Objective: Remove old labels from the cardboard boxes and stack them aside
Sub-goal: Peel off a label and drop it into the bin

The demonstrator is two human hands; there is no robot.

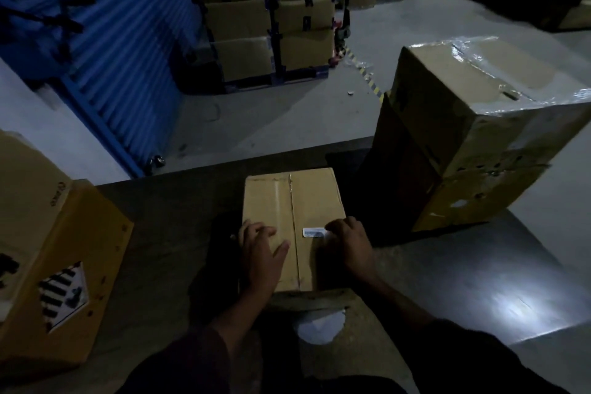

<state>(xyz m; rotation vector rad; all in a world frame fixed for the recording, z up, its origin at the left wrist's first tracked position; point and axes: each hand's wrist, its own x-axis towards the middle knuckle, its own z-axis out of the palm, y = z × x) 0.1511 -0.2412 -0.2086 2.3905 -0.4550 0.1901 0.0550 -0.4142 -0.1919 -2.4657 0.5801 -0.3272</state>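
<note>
- A small box is sitting on a dark work surface directly in front of the person, its taped seam running away from the camera.
- A white label is lying on the box top, right of the seam, near the front edge.
- The left hand is resting flat on the box's left half, fingers released and spread, thumb pointing toward the seam.
- The right hand is sitting at the label's right end, fingers curling down onto it; the dim light is making it hard to tell whether they are pinching the edge or only pressing on it.
- A yellow box with a striped diamond sticker is lying at the left, well apart from the small box.
- A big box wrapped in shiny tape is tilting at the right, leaning on other cartons.
- Stacked cartons are standing on the far floor beside a blue shutter.
- A white scrap is lying just below the small box's front edge.
</note>
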